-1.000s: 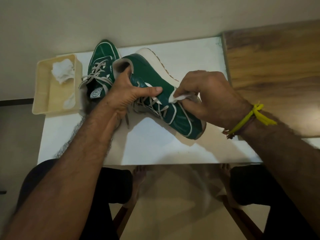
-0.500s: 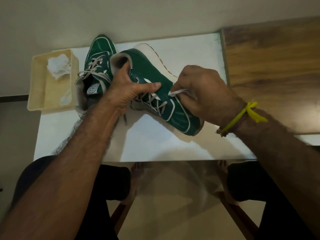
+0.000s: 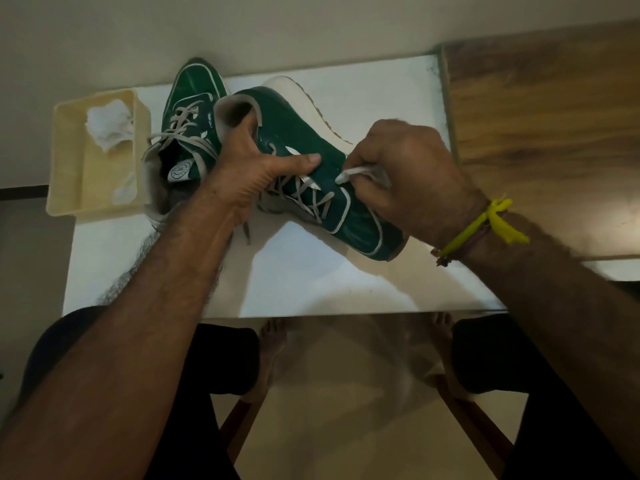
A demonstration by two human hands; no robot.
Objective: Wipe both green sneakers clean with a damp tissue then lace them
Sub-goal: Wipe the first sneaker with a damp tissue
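Green sneaker under wipe lies tilted on its side at the centre of the white table, toe toward 5 o'clock, pale sole turned to 1 o'clock. Your left hand clamps its collar, thumb stretched along the upper. Your right hand is closed round a damp tissue, pressing it on the side panel just beside the laces.

Judgement: work the tissue in short strokes away from the laces and keep the collar grip firm so the shoe does not roll.

The second sneaker stands touching it at 10 o'clock, and a cream tray holding used tissue overhangs the table's edge at 9 o'clock. Open room lies at 6 o'clock, toward the near edge.
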